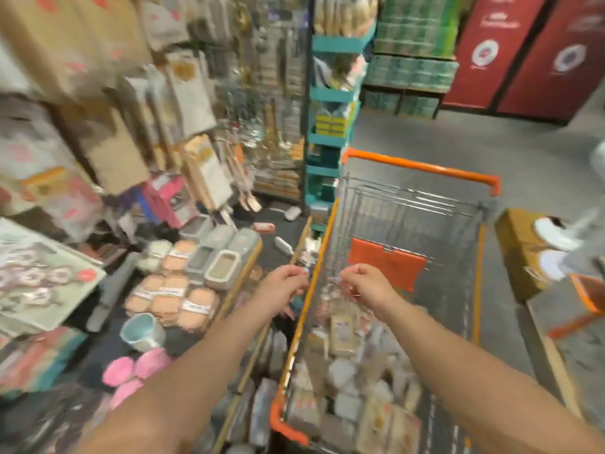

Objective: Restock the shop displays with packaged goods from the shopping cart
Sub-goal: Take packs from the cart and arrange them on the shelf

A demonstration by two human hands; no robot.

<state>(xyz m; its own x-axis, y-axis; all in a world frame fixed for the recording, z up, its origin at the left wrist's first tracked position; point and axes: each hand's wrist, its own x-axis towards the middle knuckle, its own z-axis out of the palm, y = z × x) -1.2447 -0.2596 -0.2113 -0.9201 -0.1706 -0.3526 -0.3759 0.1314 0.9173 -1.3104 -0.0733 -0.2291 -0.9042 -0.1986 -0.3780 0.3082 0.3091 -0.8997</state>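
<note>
A wire shopping cart (422, 168) with orange trim stands in front of me, its near end piled with several pale packaged goods (347, 381). Both my arms reach forward over the cart's left rim. My left hand (283, 285) and my right hand (365, 283) have curled fingers. Between them they pinch a small clear packet (322, 280), which is too blurred to make out. The display table (248, 276) lies just left of the hands, carrying grey tubs, peach sponges and pink items.
Hanging packaged goods and boxes fill the wall on the left. A teal shelf rack (330, 93) stands beyond the cart's far left corner. A cardboard box (520, 253) and another orange cart (586, 299) sit on the right. Red panels and green stacked goods stand at the back.
</note>
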